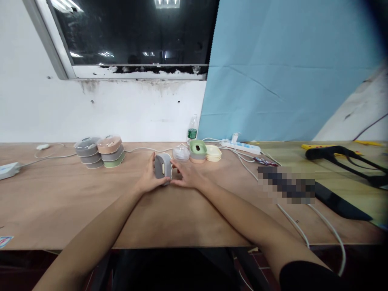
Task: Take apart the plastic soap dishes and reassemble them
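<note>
A small grey plastic box point(159, 166) with rounded corners is tipped up on its side between my hands, at or just above the tabletop. A cream-coloured oblong piece shows on its face, and a pale wavy rim runs along its right edge. My left hand point(148, 176) grips the box from the left, thumb along the bottom. From the right, my right hand point(188, 176) holds the wavy edge with thumb and fingers. Just behind are clear plastic lids point(181, 152), a green-topped stack of trays point(198, 148) and a stack of cream trays point(214, 153).
Two stacks of boxes, one grey point(87, 152) and one pink-topped point(109, 150), stand at back left. A bottle point(192, 128) stands by the wall. Right of it lie a power strip point(242, 147), white cables point(292, 222) and a black frame-like object point(336, 155).
</note>
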Motion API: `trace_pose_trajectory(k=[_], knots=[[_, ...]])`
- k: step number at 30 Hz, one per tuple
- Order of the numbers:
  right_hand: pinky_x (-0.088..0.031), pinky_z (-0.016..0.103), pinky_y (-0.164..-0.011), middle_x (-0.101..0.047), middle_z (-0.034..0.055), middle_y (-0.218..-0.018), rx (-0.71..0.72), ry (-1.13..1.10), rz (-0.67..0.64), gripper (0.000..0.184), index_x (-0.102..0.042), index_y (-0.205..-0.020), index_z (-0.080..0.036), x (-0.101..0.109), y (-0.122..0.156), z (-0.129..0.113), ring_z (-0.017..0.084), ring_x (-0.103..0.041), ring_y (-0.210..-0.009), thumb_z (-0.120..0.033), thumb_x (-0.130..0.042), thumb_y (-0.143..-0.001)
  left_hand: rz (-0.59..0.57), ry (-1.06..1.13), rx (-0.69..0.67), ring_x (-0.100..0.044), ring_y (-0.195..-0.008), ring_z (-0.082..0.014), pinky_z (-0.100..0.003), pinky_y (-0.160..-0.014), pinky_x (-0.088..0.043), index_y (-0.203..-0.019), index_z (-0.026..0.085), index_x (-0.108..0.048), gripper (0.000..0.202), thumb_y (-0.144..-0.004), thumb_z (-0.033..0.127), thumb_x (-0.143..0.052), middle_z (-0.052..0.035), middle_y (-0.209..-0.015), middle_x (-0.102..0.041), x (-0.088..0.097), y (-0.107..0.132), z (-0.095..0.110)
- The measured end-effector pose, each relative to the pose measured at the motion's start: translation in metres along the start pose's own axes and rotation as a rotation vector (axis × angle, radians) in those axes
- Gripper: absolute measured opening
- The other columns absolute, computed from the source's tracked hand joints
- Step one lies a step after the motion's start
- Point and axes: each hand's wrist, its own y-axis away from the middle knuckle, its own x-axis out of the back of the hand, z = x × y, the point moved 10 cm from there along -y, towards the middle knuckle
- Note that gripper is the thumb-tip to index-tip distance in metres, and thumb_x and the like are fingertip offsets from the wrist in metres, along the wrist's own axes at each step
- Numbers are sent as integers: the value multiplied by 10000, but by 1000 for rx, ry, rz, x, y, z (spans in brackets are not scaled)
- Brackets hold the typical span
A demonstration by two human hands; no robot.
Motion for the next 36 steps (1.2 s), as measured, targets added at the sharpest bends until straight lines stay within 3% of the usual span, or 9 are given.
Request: trace_pose_trajectory(k=[4, 8, 10, 16, 20, 23, 27, 32, 36], knots=[[-502, 364, -690, -626, 132, -1152, -102, -33, -9, 908, -170, -1478, -177, 0, -2, 9, 187, -612, -700, -565, -619, -791, 0, 34, 1, -429, -1296, -338, -529, -1002, -431, -1497, 319, 97, 1194, -681, 380, -772, -172, -1506, -267, 1, 1, 10], [-483, 348, -748, -648, 110, -994, -14, -31, -37, 423, -530, -1179, -156, 2, -4, 0, 208, -601, -818, -470, -501, -896, 9, 128, 1, -521, -1213, -307, -495, -968, -477, -1495, 352, 81, 1161, -692, 372, -758, -131, -1480, -328, 4, 1, 12], [-471, 340, -766, -645, 103, -927, 31, -17, -39, 285, -585, -1013, -167, 3, -4, -5, 207, -589, -853, -385, -415, -944, 27, 173, 13, -540, -1189, -287, -501, -957, -483, -1483, 403, 62, 1134, -695, 379, -753, -100, -1487, -316, 7, 0, 8], [-445, 327, -739, -637, 88, -863, 16, 23, 17, 246, -578, -907, -178, 5, -5, -5, 192, -564, -791, -266, -354, -961, 63, 242, 39, -554, -1166, -301, -483, -914, -511, -1487, 353, 78, 1165, -689, 393, -770, -167, -1521, -217, 11, -2, 1], [-442, 319, -731, -627, 83, -853, 14, 9, -22, 238, -565, -900, -179, 2, -6, -7, 192, -558, -793, -250, -346, -959, 93, 193, 71, -536, -1183, -311, -513, -930, -493, -1488, 322, 104, 1192, -687, 399, -774, -185, -1480, -286, 10, -1, 3], [-445, 317, -741, -623, 91, -900, 26, 27, -124, 215, -563, -931, -169, -6, -7, -12, 196, -557, -821, -333, -424, -940, 87, 193, 97, -527, -1195, -310, -513, -934, -490, -1488, 318, 105, 1186, -692, 400, -770, -182, -1467, -309, 7, 0, 1], [-456, 331, -748, -627, 109, -938, 24, 82, -215, 349, -565, -976, -146, -16, -7, -14, 215, -563, -847, -482, -520, -895, 62, 277, 104, -542, -1176, -310, -491, -915, -504, -1495, 271, 90, 1161, -712, 420, -754, -202, -1444, -341, 1, -1, -3], [-458, 332, -805, -629, 112, -978, 68, 56, -105, 266, -577, -964, -166, -8, -7, -13, 202, -578, -909, -335, -372, -980, 104, 313, 94, -531, -1190, -292, -462, -939, -494, -1492, 292, 57, 1092, -744, 445, -722, -185, -1497, -271, 9, -4, -6], [-463, 325, -742, -628, 83, -883, -41, 40, 44, 269, -571, -903, -195, 9, -4, 1, 196, -573, -818, -323, -347, -980, 82, 212, 118, -530, -1187, -309, -479, -935, -489, -1495, 247, 75, 1124, -734, 447, -727, -209, -1453, -329, 10, -3, -7]])
